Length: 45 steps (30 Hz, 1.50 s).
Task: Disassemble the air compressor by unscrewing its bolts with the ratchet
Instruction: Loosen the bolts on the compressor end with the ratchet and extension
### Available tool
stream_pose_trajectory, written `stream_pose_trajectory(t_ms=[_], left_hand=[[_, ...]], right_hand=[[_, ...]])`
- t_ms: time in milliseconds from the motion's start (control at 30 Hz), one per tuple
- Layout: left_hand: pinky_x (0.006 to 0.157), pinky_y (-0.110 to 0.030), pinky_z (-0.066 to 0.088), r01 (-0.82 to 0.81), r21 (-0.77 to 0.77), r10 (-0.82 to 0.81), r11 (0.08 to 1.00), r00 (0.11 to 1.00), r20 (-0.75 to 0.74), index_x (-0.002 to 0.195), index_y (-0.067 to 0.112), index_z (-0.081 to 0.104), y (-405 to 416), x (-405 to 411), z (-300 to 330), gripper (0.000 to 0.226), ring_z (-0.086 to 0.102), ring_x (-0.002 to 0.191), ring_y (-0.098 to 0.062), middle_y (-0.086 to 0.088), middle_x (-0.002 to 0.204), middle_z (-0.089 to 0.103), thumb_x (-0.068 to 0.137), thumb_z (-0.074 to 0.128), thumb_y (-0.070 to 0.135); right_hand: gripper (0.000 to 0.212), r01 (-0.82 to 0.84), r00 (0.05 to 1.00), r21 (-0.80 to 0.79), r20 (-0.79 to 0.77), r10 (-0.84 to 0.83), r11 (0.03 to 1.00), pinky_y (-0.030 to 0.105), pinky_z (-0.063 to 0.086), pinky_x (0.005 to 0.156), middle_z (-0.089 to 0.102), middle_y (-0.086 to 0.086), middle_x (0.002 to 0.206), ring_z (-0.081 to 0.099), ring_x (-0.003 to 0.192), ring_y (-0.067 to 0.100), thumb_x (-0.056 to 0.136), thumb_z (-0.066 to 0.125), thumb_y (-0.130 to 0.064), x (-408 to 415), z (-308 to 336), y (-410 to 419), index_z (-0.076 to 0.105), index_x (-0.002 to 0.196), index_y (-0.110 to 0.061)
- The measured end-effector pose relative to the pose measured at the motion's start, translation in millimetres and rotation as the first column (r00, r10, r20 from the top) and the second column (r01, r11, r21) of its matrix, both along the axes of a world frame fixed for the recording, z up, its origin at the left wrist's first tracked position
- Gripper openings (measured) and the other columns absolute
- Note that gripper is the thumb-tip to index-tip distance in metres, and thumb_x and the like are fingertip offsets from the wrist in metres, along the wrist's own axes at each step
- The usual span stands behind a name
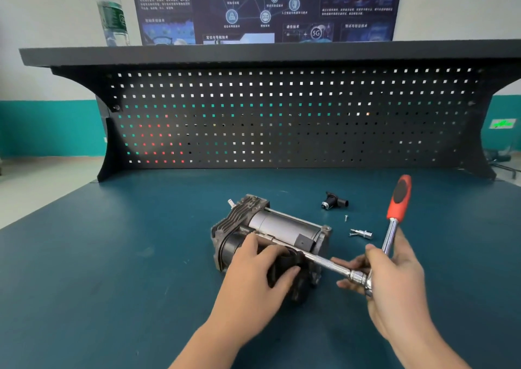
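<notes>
The air compressor (277,226), grey metal with a finned head and a silver cylinder, lies on its side in the middle of the bench. My left hand (258,272) grips its dark near end and holds it down. A ratchet (394,213) with a red and black handle points up and away to the right. Its chrome extension bar (324,262) runs left from the ratchet head into the compressor's near side. My right hand (394,278) holds the ratchet at the head and lower shaft. The bolt under the bar's tip is hidden.
Loose parts lie right of the compressor: a black fitting (334,201), a small screw (345,218) and a chrome socket piece (362,233). The blue-green bench top (127,270) ends at a black pegboard (282,120). A water bottle (111,10) stands on the shelf above.
</notes>
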State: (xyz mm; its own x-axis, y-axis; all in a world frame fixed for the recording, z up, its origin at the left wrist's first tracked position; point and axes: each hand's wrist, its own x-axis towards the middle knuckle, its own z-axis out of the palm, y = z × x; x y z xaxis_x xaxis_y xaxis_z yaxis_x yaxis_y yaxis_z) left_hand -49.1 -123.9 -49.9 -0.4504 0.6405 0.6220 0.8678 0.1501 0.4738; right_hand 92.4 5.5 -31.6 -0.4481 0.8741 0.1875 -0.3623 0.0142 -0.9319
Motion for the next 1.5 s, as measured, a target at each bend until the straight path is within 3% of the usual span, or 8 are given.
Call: stream_pose_trajectory(t_ms=[167,300,800,933,1100,1300,1500], left_hand=[[0.068,-0.011,0.044,-0.155,0.134,0.166,0.979,0.983,-0.076,0.089,0.028,0.071,3.1,13.6,-0.3,0.027,0.056,0.083,-0.001,0.017,0.092,0.064,0.07,0.067,0.045],[0.061,-0.017,0.049,-0.187,0.141,0.199,0.972,0.978,-0.07,0.085,0.027,0.071,4.2,16.7,-0.9,0.025,0.061,0.072,-0.002,0.016,0.091,0.065,0.068,0.067,0.045],[0.058,-0.014,0.048,-0.203,0.157,0.218,0.967,0.973,-0.082,0.085,0.031,0.07,6.0,17.2,-0.9,0.024,0.058,0.07,0.0,0.019,0.089,0.063,0.068,0.067,0.047],[0.059,-0.015,0.05,-0.202,0.155,0.214,0.967,0.975,-0.062,0.085,0.03,0.072,5.9,17.1,-0.8,0.025,0.059,0.07,0.0,0.019,0.089,0.063,0.068,0.067,0.048],[0.056,-0.017,0.051,-0.193,0.156,0.204,0.969,0.977,-0.055,0.085,0.032,0.07,7.1,18.1,-0.5,0.024,0.059,0.069,0.001,0.019,0.089,0.063,0.069,0.066,0.049],[0.059,-0.014,0.046,-0.192,0.159,0.205,0.968,0.976,-0.072,0.083,0.031,0.071,7.7,17.8,-0.1,0.023,0.057,0.072,0.001,0.019,0.087,0.063,0.068,0.068,0.049],[0.06,-0.016,0.049,-0.187,0.149,0.2,0.971,0.977,-0.074,0.086,0.033,0.071,7.4,17.7,0.8,0.024,0.058,0.071,0.002,0.019,0.088,0.062,0.07,0.067,0.05]], right_hand=[[0.065,0.039,0.999,0.08,0.03,-0.041,0.996,0.031,0.048,0.037,0.048,0.0,0.041,0.071,0.06,0.033,0.097,0.037,0.001,-2.8,1.2,0.2,0.032,0.14,-0.047],[0.067,0.059,0.996,0.136,0.052,-0.066,0.989,0.031,0.049,0.037,0.049,0.0,0.041,0.07,0.058,0.03,0.096,0.038,0.001,0.7,5.9,3.6,0.031,0.14,-0.048],[0.067,0.044,0.996,0.182,0.064,-0.056,0.982,0.031,0.049,0.037,0.046,0.0,0.042,0.07,0.059,0.029,0.097,0.038,0.001,5.9,3.0,1.7,0.032,0.139,-0.051],[0.066,0.063,0.993,0.218,0.084,-0.083,0.974,0.033,0.052,0.038,0.049,0.006,0.047,0.07,0.058,0.028,0.097,0.039,0.001,6.2,4.5,-1.8,0.033,0.14,-0.049],[0.074,0.099,0.984,0.28,0.112,-0.135,0.955,0.034,0.054,0.041,0.056,0.002,0.046,0.07,0.056,0.023,0.096,0.041,-0.002,9.8,5.0,-10.1,0.031,0.125,-0.07],[0.066,0.095,0.993,0.211,0.045,-0.107,0.973,0.032,0.05,0.037,0.051,0.004,0.043,0.069,0.055,0.028,0.097,0.04,0.001,5.4,2.8,-2.3,0.032,0.142,-0.046],[0.066,0.09,0.996,0.166,0.012,-0.094,0.982,0.032,0.049,0.036,0.051,0.006,0.043,0.07,0.057,0.03,0.096,0.04,0.002,6.2,-5.5,4.8,0.033,0.14,-0.048]])
